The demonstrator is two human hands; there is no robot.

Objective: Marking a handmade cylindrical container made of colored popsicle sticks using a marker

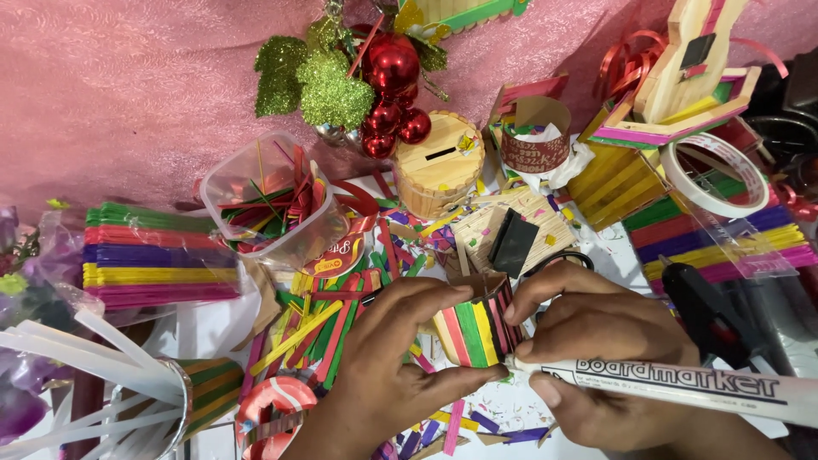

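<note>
Hands met at centre frame over the table (630, 255). Left hand (388, 358) was curled closed around a small box of coloured craft sticks (473, 328), thumb under its lower edge and fingers over the near side. Right hand (596, 341) was closed on a white marker pen (682, 388), its tip touching the box's lower right corner, while the fingers also braced the box's striped right face.

Box judged light and stiff but fragile: thin glued sticks, open top, joints likely to give under a squeeze. Best hold judged to be across the flat faces near the corners, not on the open rim. Painted sticks looked smooth, possibly a little slippery. Marker rigid and light, gripped near the tip.

Room around the hands was tight. Loose coloured sticks (324, 332) lay touching the left hand's knuckles; offcuts (477, 422) littered the table beneath. A black glue gun (703, 311) lay just beside the right wrist. Behind the box lay a black rectangular piece (514, 243) on a pale stick panel, farther back a round stick-built coin box (439, 162) and a clear tub of scraps (273, 204). Stacked stick bundles (153, 255) stood well apart at left, more at right beneath a tape roll (714, 175). No table edge could be made out; clutter and pink cloth (128, 85) hid it.
</note>
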